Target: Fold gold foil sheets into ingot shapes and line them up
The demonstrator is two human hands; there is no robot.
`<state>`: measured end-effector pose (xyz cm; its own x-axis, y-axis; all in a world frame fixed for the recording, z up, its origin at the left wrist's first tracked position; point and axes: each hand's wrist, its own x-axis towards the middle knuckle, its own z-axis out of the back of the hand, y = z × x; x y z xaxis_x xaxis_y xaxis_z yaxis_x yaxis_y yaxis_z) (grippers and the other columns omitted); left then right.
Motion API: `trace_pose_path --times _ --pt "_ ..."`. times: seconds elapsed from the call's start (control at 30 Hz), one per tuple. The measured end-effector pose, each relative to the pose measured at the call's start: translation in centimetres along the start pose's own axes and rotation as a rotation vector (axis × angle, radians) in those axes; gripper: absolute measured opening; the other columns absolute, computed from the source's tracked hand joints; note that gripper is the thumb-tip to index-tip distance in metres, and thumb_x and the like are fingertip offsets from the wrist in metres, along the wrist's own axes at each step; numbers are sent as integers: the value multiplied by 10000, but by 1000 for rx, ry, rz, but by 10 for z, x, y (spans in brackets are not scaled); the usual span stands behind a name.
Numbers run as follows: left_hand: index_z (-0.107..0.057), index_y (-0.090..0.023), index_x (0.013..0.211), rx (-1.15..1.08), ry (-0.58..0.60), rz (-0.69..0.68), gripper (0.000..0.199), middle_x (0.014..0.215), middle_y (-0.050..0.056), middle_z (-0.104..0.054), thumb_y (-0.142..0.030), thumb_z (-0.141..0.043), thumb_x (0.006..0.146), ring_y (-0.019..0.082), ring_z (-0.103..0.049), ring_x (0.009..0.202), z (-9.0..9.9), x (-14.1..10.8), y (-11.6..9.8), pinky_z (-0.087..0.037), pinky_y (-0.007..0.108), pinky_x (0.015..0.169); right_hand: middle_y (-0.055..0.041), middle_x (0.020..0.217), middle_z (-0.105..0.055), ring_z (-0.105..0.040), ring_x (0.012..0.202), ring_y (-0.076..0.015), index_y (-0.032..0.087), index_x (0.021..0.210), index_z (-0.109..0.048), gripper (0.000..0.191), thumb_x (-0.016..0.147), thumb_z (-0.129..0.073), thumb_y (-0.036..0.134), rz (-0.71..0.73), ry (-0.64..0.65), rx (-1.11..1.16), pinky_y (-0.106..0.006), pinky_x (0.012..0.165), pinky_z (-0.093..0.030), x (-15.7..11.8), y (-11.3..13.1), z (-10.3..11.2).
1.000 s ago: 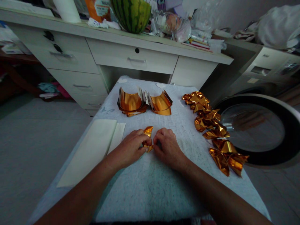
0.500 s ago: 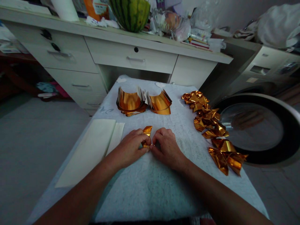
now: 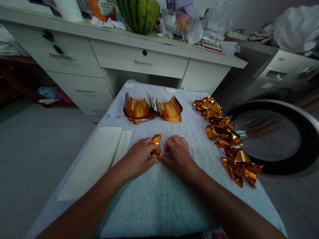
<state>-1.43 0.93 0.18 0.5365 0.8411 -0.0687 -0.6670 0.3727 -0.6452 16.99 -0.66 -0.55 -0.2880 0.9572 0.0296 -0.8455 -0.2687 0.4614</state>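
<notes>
Two hands at a small gold foil piece

The left hand [image 3: 141, 155] is mostly closed; its thumb and bent fingers hold the small gold foil piece [image 3: 156, 139], which is in the middle of the cloth-covered table [image 3: 159, 205]; the upper end of the foil shows above the fingers, and the rest is partly hidden by them. The right hand [image 3: 178, 156] is half open, with fingers curled and apart from the thumb; the thumb tip reaches the lower end of the same foil, but a firm grasp by this hand is not visible.

Beyond the hands lie two stacks of curved gold sheets [image 3: 138, 108], side by side; on the right side of the table is a row of folded gold foil shapes [image 3: 220, 127]; on the left side are white paper sheets [image 3: 98, 156]; behind the table, a watermelon [image 3: 138, 15] sits on the counter [image 3: 159, 39]; at the right, the round washing machine door [image 3: 307, 142] stands open.
</notes>
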Motion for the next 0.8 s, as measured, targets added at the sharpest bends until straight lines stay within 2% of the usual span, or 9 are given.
trace_pose_path --times 0.43,0.57,0.8 --pt "-675 -219 880 -4 -7 -10 90 931 36 -594 -193 -606 829 240 -545 974 0 -1 -2 -434 371 848 -57 1030 -543 -460 975 -248 207 917 -579 216 796 -732 298 -9 -31 17 -391 844 -366 2 -16 6" --pt "-672 -210 839 12 -8 -3 119 895 37 -597 -202 -556 864 232 -549 940 1 0 -5 -434 360 816 -48 1008 -553 -468 961 -237 208 928 -573 189 797 -704 250 6 -48 62 -385 851 -372 2 -17 7" --pt "-616 -212 800 62 -32 -70 120 861 14 -600 -107 -562 824 212 -544 892 -4 0 -3 -415 346 788 -57 1005 -580 -491 975 -241 207 939 -574 178 785 -625 134 48 -108 146 -394 870 -398 2 -20 9"
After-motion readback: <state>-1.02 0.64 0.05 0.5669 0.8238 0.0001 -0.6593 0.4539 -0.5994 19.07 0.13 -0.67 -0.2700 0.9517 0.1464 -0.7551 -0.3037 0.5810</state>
